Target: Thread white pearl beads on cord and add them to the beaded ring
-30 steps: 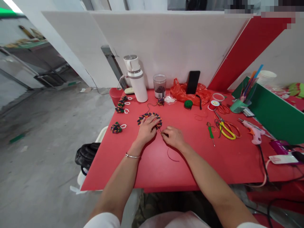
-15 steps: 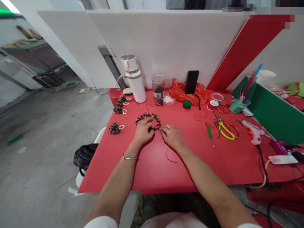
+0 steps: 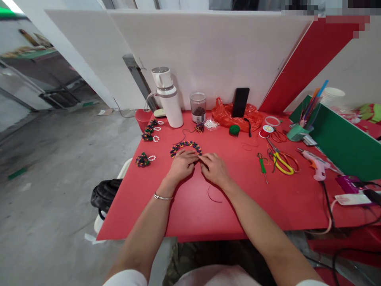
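Head view looks down on two forearms reaching over the red counter [image 3: 184, 214]. Left hand [image 3: 181, 166] and right hand [image 3: 214, 169] meet fingertip to fingertip, curled tight, but what they pinch is hidden beneath the knuckles. A thin cord [image 3: 212, 195] trails off below the right wrist. Just beyond the fingers lies the beaded ring [image 3: 185, 147], flat, its arc opening toward the person, its near half covered. A second ago the hands sat apart; now they have closed together. Farther back stands a white flask [image 3: 167, 99].

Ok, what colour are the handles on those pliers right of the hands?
Yellow; the pliers show clearly in the head view, lying on the red table.
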Tool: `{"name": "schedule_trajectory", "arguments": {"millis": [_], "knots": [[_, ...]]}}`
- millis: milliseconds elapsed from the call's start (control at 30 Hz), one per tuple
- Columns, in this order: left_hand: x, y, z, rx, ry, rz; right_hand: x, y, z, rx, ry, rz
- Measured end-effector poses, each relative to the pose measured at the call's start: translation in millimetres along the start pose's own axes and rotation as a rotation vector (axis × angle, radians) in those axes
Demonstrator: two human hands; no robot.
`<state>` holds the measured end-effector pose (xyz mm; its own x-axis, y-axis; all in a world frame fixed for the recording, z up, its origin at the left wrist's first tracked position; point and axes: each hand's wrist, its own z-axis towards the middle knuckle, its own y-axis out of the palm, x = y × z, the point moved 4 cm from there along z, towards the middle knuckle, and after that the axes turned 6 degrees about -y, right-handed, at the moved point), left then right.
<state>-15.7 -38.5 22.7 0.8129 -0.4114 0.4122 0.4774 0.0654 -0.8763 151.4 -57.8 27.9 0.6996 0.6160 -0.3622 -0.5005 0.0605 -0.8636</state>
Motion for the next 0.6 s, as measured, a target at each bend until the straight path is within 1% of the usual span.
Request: {"name": "schedule_trajectory", "arguments": {"millis": [67,200,300,433,600], "knots": [[1.8,1.5,-1.0,-0.028,-0.019,0.038,-1.6,1.1,1.9,-0.021,-0.037,0.023],[4.6,4.1,-1.2,-0.08,-0.056,0.075,1.7,2.4,3.8,-0.001,-0.001,0.0],[3.9,5.9,-0.7,-0.091,-0.087,0.076,5.1,3.7,2.9,0.002,-0.001,-0.015],[1.4,8.3,-0.2,-0.087,-0.12,0.089,4.1,3.7,1.2,-0.074,-0.037,-0.046],[-0.1,11.5,0.1,-0.105,-0.121,0.122,-6.1,-2.4,-0.3,-0.152,-0.066,-0.139]]}}
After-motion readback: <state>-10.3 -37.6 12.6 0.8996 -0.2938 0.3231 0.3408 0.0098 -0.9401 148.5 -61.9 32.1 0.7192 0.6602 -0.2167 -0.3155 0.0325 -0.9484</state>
